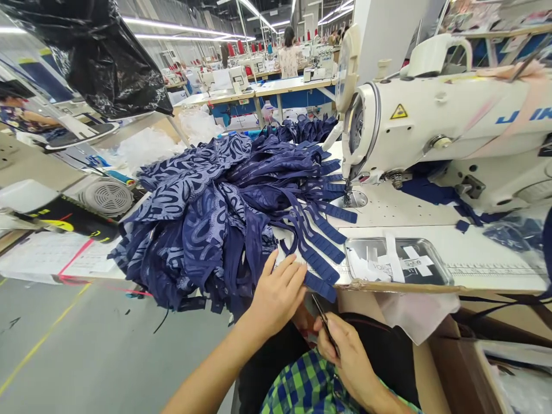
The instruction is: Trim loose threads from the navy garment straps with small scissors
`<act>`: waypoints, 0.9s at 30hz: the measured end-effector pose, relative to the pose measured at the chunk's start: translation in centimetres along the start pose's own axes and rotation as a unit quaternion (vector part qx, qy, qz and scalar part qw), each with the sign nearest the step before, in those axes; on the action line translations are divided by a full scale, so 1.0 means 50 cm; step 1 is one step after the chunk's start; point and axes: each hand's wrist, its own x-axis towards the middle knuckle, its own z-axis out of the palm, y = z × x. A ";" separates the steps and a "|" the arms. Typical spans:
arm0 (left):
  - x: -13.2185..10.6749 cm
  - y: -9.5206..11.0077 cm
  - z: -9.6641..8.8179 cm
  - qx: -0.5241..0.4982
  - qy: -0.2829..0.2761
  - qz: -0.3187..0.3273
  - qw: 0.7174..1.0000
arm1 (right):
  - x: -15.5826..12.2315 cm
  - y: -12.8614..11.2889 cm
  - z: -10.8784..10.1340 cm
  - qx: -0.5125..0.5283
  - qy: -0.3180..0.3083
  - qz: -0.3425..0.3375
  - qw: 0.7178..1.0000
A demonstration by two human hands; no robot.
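At the sewing machine (431, 121), left hand (278, 293) on navy straps (325, 256), right hand (347, 353) around scissors (324, 323)

At the near edge of a white tabletop (487, 247), a worker's left hand lies over the lowest straps, fingers stretched out; whether the hidden thumb pinches cloth cannot be told. Lower and to the right, the right hand is closed around dark scissors, partly covered by the fingers, their tip pointing up just beside the nearest strap end. Beneath the hands is a green-and-blue checked shirt (302, 382).

The straps fan rightward from a heap of navy lace garments (207, 213), which spills over the tabletop's front edge. Some strap ends lie close to the machine's needle area. To the right, a shallow metal tray (437, 280) holds white labels (371, 265); farther off, an open cardboard box (470, 368) stands at lower right.

A black plastic bag (103, 63) covers something at upper left, above papers (38, 253) crossed by pink tape (77, 256). Beyond, a person in a pale top (288, 60) is among more sewing tables under strip lights.
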 end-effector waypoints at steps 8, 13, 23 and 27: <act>-0.019 -0.010 -0.022 -0.157 0.030 -0.071 0.985 | 0.018 -0.020 0.024 0.093 -0.066 0.020 0.993; -0.019 -0.008 -0.043 -0.237 -0.074 -0.114 0.962 | 0.046 -0.047 0.046 0.171 -0.109 0.022 0.979; -0.055 -0.028 -0.074 -0.347 -0.102 -0.253 0.897 | 0.054 -0.056 0.048 0.246 -0.049 0.054 0.966; -0.060 -0.029 -0.099 -0.345 -0.105 -0.225 0.905 | 0.072 -0.077 0.072 0.289 -0.064 0.062 0.953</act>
